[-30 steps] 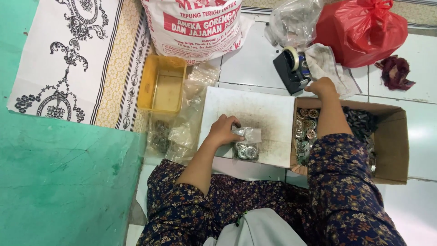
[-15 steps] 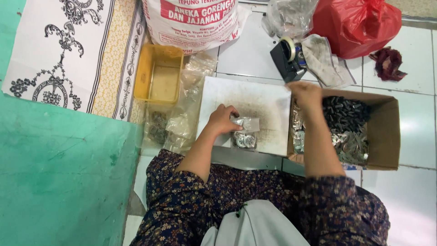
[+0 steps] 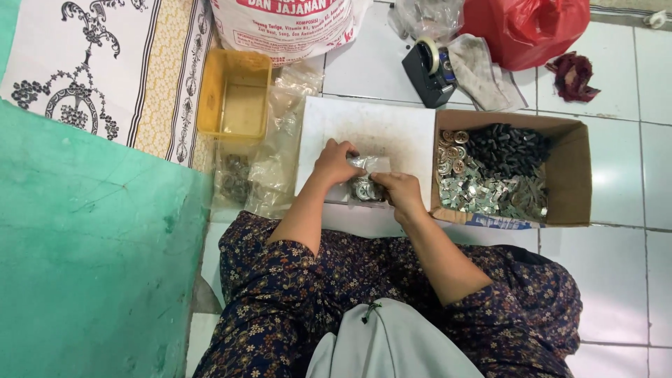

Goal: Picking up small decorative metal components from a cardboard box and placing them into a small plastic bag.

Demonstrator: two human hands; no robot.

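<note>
Clear crinkled plastic bag [image 3: 364, 183], both hands

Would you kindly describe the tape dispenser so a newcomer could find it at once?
Start at the open cardboard box on the white floor tiles. Just beyond its far left corner, beside a grey rag, stands the tape dispenser: the only dark, blocky thing there, carrying a pale roll.

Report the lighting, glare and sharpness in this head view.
Head view: even, soft daylight with faint shadows; mild glare on the white floor tiles at right; left hand and right hand sharp on the small clear bag; straight edges bow slightly near the frame's borders.
</note>
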